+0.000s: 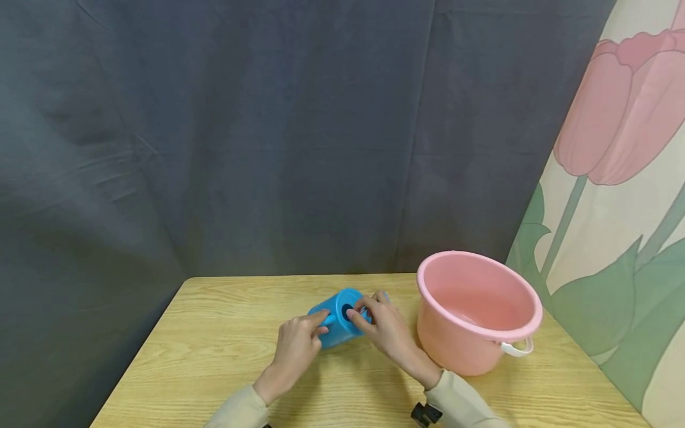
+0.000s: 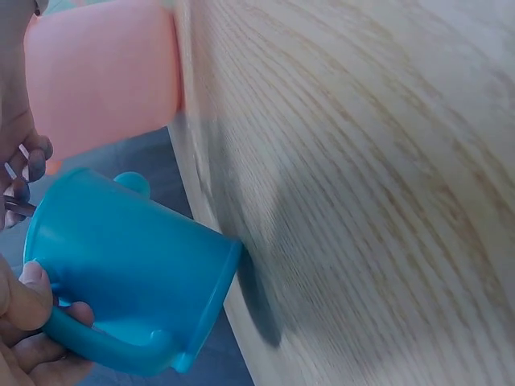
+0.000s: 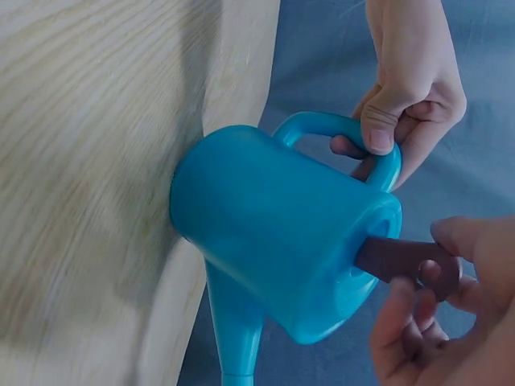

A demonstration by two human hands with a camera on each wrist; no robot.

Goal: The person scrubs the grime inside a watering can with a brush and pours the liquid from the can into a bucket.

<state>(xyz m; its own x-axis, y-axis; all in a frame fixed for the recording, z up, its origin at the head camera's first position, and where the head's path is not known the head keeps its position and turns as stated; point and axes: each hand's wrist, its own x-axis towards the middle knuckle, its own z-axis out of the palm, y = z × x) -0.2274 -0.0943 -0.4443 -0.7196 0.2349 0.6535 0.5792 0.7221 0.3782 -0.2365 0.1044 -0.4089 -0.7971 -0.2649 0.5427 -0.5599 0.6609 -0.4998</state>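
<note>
A blue watering can [image 1: 337, 336] is held tilted close over the table, its round top opening turned toward the head camera. My left hand [image 1: 295, 345] grips its handle [image 3: 318, 122], with the thumb across the upper end. Between thumb and fingers, my right hand [image 1: 389, 330] pinches a flat dark brown piece [image 3: 396, 259] with a round hole near its end. The piece's other end goes into the can's opening and is hidden inside. In the right wrist view the spout [image 3: 236, 326] points away from the handle side.
To the right of the hands, a pink bucket [image 1: 449, 342] with a white handle [image 1: 518, 348] stands on the wooden table [image 1: 214, 356], near my right forearm. Behind the table hangs a dark curtain [image 1: 299, 142], and a tulip-patterned cloth [image 1: 610, 238] covers the right side.
</note>
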